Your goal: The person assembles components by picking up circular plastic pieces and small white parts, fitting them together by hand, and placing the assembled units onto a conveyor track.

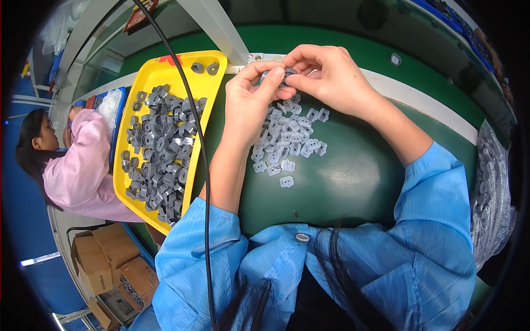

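Note:
Both of my hands meet over the far edge of the green table, pinching a small dark grey plastic part (288, 75) between them. My left hand (251, 94) grips its left side with thumb and forefinger. From the right, my right hand (328, 77) holds it with thumb and bent fingers, which partly cover it. Below them lies a loose pile of small translucent plastic pieces (290, 132), each with small holes. A yellow tray (212, 91) to the left holds many grey ring-shaped plastic parts (165, 143).
A black cable (201, 154) hangs across the tray and my left sleeve. A co-worker in pink (88, 160) sits at the far left. Cardboard boxes (94, 265) stand lower left. At right is a clear plastic bag (491, 193) of parts. Beyond the table's white edge (419, 105) runs a green surface.

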`<state>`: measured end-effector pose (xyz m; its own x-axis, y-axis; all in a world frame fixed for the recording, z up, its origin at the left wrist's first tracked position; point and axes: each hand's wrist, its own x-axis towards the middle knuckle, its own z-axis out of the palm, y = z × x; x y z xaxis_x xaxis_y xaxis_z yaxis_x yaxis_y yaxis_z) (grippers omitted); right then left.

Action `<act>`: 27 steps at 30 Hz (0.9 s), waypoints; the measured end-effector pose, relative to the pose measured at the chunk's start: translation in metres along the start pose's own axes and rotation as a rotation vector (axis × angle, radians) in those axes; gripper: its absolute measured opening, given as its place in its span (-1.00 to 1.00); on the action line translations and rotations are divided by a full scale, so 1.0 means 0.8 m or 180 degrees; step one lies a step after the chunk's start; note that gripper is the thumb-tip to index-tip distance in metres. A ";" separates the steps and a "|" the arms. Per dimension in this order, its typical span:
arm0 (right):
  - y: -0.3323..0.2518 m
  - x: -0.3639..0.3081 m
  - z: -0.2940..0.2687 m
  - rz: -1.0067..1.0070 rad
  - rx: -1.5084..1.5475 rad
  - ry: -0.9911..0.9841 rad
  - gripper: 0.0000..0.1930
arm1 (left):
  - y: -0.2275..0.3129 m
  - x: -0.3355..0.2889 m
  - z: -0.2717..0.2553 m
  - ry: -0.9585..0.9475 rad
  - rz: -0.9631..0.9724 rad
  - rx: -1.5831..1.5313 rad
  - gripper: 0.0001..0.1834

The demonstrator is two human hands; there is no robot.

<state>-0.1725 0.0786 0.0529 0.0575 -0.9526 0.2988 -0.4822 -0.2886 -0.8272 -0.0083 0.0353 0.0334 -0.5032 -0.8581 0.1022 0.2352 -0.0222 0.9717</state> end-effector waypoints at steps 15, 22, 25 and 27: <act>0.010 0.005 -0.014 0.0653 0.0606 -0.0319 -0.78 | -0.002 -0.002 0.011 0.0181 0.0050 -0.0099 -0.82; 0.014 0.004 -0.002 0.0635 0.2082 -0.0325 -0.82 | -0.001 -0.002 0.016 0.0110 0.0128 -0.0675 -0.78; 0.032 0.013 -0.004 0.0745 0.2733 -0.0599 -0.82 | 0.002 -0.005 0.004 -0.0102 0.0024 -0.0416 -0.78; 0.049 0.022 -0.022 0.0982 0.2632 -0.0191 -0.81 | 0.002 -0.003 0.002 0.0145 0.0041 -0.0005 -0.79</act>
<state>-0.2057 0.0519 0.0338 0.0862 -0.9963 -0.0009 0.3015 0.0269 -0.9531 -0.0084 0.0382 0.0348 -0.4618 -0.8808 0.1049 0.2428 -0.0117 0.9700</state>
